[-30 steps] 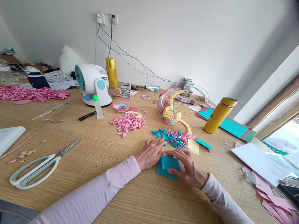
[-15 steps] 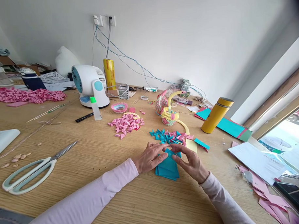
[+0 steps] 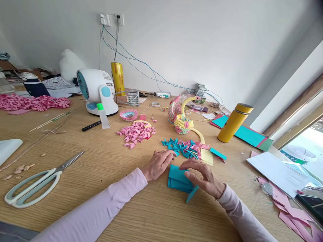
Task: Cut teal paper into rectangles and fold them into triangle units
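Note:
A small stack of teal paper sheets [image 3: 177,178] lies on the wooden table [image 3: 104,161] in front of me. My left hand [image 3: 158,164] rests on the stack's left edge, fingers curled down onto it. My right hand [image 3: 204,176] is over the stack's right side, and one teal sheet [image 3: 192,194] sticks out downward from under its fingers, gripped by them. Just beyond lies a heap of folded teal and pink paper triangles [image 3: 185,147] with a yellow slip [image 3: 206,156] beside it.
A pile of pink folded triangles [image 3: 137,133], a folded-paper swan [image 3: 181,116], a yellow flask [image 3: 234,122], a white fan [image 3: 97,91], a black pen [image 3: 92,126] and large scissors [image 3: 36,182] stand around. White sheets [image 3: 280,173] and pink scraps [image 3: 294,211] lie at right.
My right hand has pulled one teal sheet off the stack toward me, so it now pokes out below the hand. The left hand stays on the stack's left edge.

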Demonstrator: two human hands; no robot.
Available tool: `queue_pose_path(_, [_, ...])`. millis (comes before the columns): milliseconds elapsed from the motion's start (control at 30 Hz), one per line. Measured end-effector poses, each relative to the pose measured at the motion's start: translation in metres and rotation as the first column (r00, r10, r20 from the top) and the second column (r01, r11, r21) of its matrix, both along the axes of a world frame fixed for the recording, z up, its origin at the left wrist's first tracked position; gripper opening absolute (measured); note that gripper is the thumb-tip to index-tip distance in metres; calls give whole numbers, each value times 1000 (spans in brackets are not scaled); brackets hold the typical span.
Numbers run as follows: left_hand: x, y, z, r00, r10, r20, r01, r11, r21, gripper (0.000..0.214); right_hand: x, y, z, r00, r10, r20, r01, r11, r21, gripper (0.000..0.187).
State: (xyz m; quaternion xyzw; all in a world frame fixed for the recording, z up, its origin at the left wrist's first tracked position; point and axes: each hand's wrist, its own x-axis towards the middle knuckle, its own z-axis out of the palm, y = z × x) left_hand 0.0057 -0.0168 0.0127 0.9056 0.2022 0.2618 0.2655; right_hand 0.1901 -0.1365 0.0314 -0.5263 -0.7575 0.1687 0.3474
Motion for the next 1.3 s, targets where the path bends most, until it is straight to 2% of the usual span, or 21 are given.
queue_pose_path(167, [1,0,-1,1000,-2,-9,2,1000,14,37,-15,1,-8,973,-130,192,115,990,86,28])
queue_pose_path(267, [2,-1,-2,1000,9,-7,-8,1000,22,36,-23,2,-13,939,-119,323,105,993,60,32])
queue_pose_path(500, [3,-1,-2,1000,20,13,-20,1000,1,35,-23,5,-18,940,-140,311,118,989,89,19])
queue_pose_path(567, [2,-2,-1,999,22,24,-22,1000,-22,34,-20,7,-20,939,-202,277,164,974,154,17])
queue_pose_path(633, [1,-2,2,999,25,42,-23,998,-59,33,-16,9,-21,931,-305,202,254,936,243,19])
queue_pose_path(733, [0,-5,6,995,2,95,15,985,-174,31,-13,12,-20,919,-394,-14,380,876,297,22])
queue_pose_path(833, [3,-8,7,979,-42,198,104,944,-314,28,-13,14,-18,900,-353,-256,413,878,242,26])
queue_pose_path(900, [6,-9,5,964,-24,264,130,910,-393,32,-14,15,-17,883,-324,-340,398,901,173,28])
queue_pose_path(1033, [13,-10,0,921,54,386,192,799,-570,41,-16,15,-19,840,-309,-446,356,934,22,34])
queue_pose_path(1133, [14,-8,-2,907,107,406,211,721,-660,44,-15,15,-23,804,-323,-499,346,937,-47,39])
queue_pose_path(1200, [13,-7,-1,909,143,391,188,697,-692,44,-13,14,-24,799,-345,-492,369,928,-53,41])
queue_pose_path(1300, [9,-6,0,895,195,402,169,685,-709,41,-14,13,-21,794,-380,-475,438,899,13,40])
